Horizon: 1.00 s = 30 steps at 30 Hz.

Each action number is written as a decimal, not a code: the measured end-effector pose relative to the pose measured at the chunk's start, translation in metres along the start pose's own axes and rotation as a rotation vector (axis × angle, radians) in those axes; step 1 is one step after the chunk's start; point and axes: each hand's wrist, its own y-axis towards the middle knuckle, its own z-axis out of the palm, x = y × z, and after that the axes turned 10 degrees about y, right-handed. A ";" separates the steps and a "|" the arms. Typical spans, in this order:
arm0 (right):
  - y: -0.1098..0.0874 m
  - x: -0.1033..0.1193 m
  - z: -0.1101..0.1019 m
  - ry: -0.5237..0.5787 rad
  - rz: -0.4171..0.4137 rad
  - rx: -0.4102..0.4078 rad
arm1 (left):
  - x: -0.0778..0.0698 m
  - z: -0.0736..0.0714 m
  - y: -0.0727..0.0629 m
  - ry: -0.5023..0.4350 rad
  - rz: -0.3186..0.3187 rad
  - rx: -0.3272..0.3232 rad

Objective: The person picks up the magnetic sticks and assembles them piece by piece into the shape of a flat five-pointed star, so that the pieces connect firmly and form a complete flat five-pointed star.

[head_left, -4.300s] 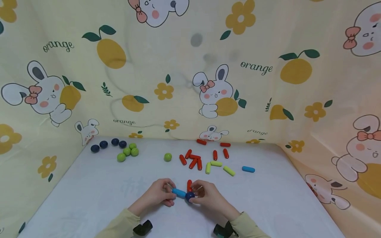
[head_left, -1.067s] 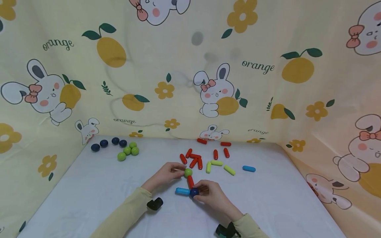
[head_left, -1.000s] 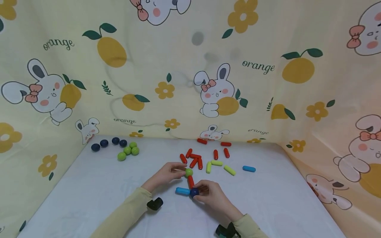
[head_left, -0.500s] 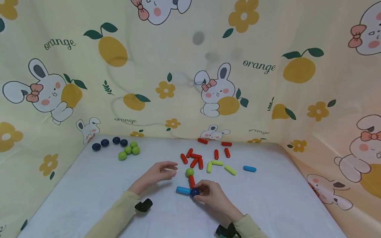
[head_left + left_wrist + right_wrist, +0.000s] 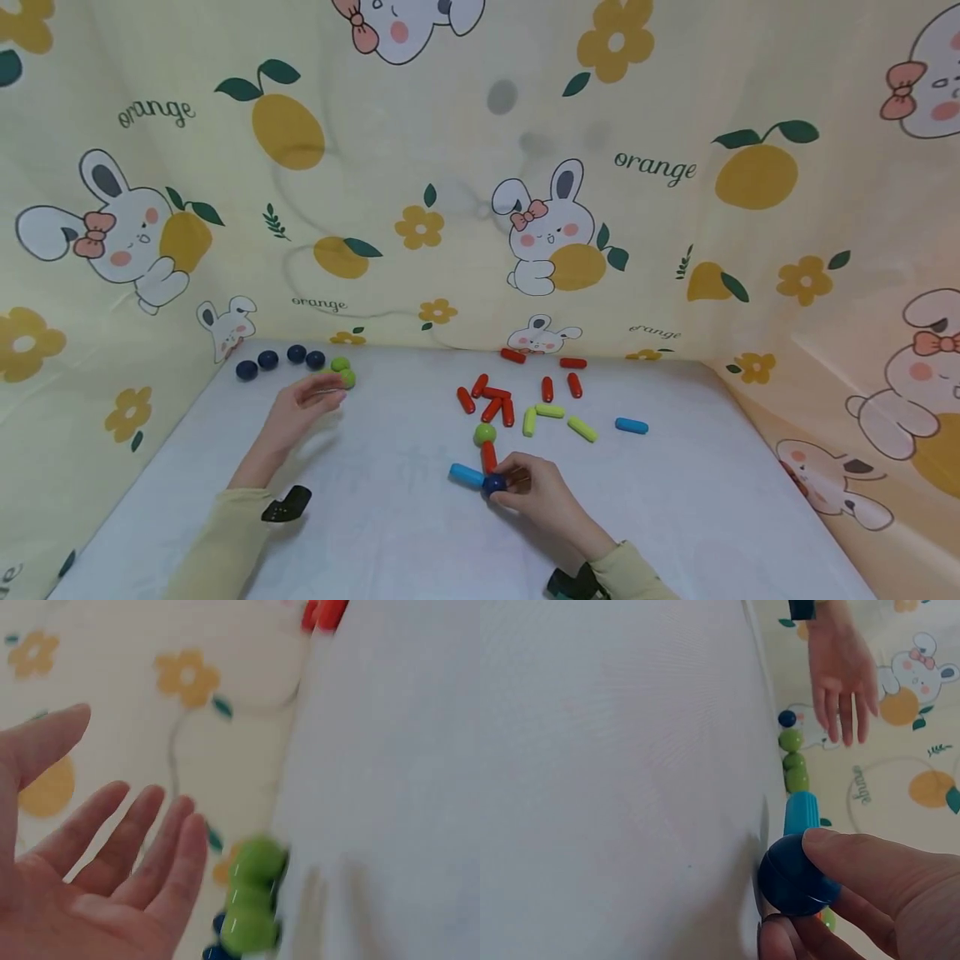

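Observation:
My right hand point(image 5: 542, 493) pinches a dark blue ball point(image 5: 795, 876) between thumb and fingers. A light blue rod point(image 5: 467, 476) joins that ball on its left. A red rod point(image 5: 489, 457) runs from the ball away from me, with a green ball point(image 5: 484, 434) at its far end. My left hand point(image 5: 298, 414) hovers over the table's left side, near a group of green balls point(image 5: 341, 365) it partly covers. Its fingers are spread and hold nothing, as the left wrist view shows; several green balls point(image 5: 255, 896) lie beyond the fingertips there.
Dark blue balls point(image 5: 267, 360) lie at the back left. Several loose red rods point(image 5: 491, 409) lie behind the joined pieces. Yellow-green rods point(image 5: 550, 411) and one blue rod point(image 5: 632, 426) are to the right. A printed cloth point(image 5: 450, 167) rises behind the white table point(image 5: 390, 533).
The green ball came to sit at the red rod's far end, with my left hand at it. That hand then let go and moved left to the green balls. My right hand kept its pinch.

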 end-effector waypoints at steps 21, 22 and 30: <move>0.000 -0.005 0.000 0.004 -0.020 0.009 | 0.048 -0.034 0.010 0.161 -0.105 -0.102; 0.000 -0.004 0.000 0.006 -0.020 0.010 | 0.049 -0.033 0.011 0.165 -0.109 -0.091; 0.001 -0.003 0.000 0.001 -0.009 0.009 | 0.055 -0.029 0.022 0.267 -0.109 -0.041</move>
